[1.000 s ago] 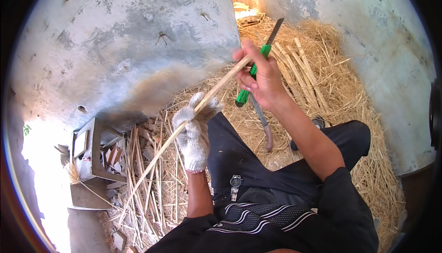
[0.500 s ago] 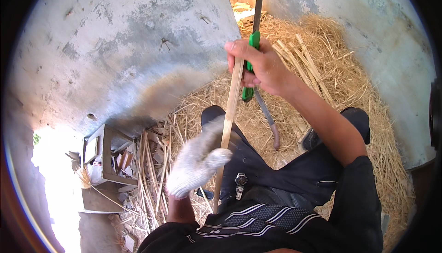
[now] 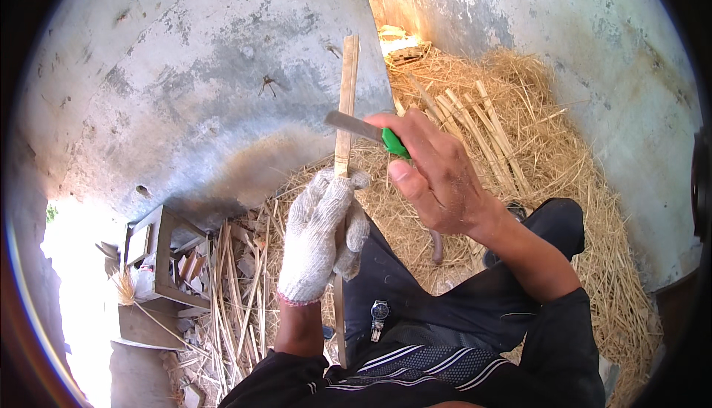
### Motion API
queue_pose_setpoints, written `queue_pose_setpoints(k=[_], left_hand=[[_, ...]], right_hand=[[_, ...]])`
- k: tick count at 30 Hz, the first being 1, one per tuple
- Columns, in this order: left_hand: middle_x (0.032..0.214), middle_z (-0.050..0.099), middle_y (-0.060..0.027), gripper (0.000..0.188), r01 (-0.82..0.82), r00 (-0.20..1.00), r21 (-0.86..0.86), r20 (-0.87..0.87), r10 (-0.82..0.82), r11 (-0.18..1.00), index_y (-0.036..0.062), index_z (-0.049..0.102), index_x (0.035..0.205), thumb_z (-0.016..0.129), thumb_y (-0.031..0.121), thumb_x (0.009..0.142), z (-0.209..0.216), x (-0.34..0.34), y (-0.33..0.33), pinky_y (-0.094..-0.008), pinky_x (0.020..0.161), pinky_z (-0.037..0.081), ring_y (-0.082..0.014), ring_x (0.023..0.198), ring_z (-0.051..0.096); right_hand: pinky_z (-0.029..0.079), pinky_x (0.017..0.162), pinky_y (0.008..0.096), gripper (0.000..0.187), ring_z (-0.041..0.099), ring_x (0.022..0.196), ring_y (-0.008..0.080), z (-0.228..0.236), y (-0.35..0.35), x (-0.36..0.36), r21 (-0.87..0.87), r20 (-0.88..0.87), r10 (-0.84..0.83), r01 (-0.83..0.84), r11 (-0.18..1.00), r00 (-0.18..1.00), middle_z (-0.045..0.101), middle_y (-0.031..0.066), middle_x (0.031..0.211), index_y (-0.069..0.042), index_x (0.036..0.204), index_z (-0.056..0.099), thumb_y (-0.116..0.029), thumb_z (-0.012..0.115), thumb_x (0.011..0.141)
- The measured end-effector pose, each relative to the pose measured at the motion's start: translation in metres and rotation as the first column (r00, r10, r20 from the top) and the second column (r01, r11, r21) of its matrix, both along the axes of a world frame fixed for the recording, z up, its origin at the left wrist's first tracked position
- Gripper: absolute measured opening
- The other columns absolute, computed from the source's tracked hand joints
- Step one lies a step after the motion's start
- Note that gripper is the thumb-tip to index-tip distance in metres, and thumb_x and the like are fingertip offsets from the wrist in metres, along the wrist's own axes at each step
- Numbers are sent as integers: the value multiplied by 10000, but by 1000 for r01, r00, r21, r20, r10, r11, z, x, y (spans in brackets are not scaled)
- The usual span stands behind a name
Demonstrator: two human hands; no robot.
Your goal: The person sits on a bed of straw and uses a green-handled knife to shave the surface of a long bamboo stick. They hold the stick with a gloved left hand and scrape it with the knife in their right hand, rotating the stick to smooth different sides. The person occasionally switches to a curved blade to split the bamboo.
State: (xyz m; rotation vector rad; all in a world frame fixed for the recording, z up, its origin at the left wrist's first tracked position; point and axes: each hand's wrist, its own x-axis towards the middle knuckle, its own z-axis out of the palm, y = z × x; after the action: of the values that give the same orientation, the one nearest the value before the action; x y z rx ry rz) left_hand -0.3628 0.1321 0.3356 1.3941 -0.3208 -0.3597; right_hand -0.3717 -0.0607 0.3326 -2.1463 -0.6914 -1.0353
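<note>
Holding a pale flat strip point(image 3: 348, 81), pointing forward, in the gloved left hand point(image 3: 315, 237), with fingers closed around it. Gripping a green cutter point(image 3: 394, 142) with the bare right hand point(image 3: 445, 178), having its blade point(image 3: 354, 124) across the strip; cannot tell whether touching. Sitting among loose straw point(image 3: 571, 163).

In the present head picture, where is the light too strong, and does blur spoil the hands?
Head view: glare washes the opening at lower left nearly white, with a smaller bright patch in the far corner; head view: black surrounds the round image; head view: the gloved left hand shows its knit, and the right hand has no strong blur.
</note>
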Motion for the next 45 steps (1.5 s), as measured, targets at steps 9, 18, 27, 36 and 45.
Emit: queue_pose_setpoints(k=[9,18,27,36,45], left_hand=[[469,467,-53,346,33,999,-88,-12,-34,996,48,547,1223,486,313,1009,5,2,-7,-235,248,266,-104,249,323],[437,355,14,310,82,985,-205,-134,-111,975,60,541,1160,465,328,1024,-11,10,-8,-229,250,237,-88,255,289],[441,332,32,273,98,954,-246,-252,-162,964,92,530,1134,453,332,1030,-29,19,-5,-226,234,217,-73,261,264],[435,390,40,254,255,803,-281,-472,-365,925,64,547,1078,416,280,1045,-61,-12,9,-224,203,251,-72,258,332],[477,477,-54,240,14,883,-363,-432,-182,932,40,530,1008,441,264,1015,-57,22,44,-227,215,311,-124,253,382]], right_hand=[[444,486,370,205,602,584,261,-31,-3,24,-41,164,-128,136,990,978,556,82,746,-65,1027,523,-112,634,861],[434,402,344,175,566,464,208,-45,-5,43,-238,179,-103,144,961,979,526,65,598,-53,895,496,-157,634,870],[389,330,311,51,526,417,162,-82,-1,76,-282,251,-303,369,886,919,496,38,558,-42,855,502,-42,544,885],[423,386,343,273,485,439,159,-131,-224,161,-101,-331,-863,895,435,383,513,47,548,31,1069,572,-190,419,1022],[465,539,346,377,586,593,148,-74,-34,89,-27,-137,-1,-3,1000,991,577,45,689,-68,1058,517,-434,442,1010]])
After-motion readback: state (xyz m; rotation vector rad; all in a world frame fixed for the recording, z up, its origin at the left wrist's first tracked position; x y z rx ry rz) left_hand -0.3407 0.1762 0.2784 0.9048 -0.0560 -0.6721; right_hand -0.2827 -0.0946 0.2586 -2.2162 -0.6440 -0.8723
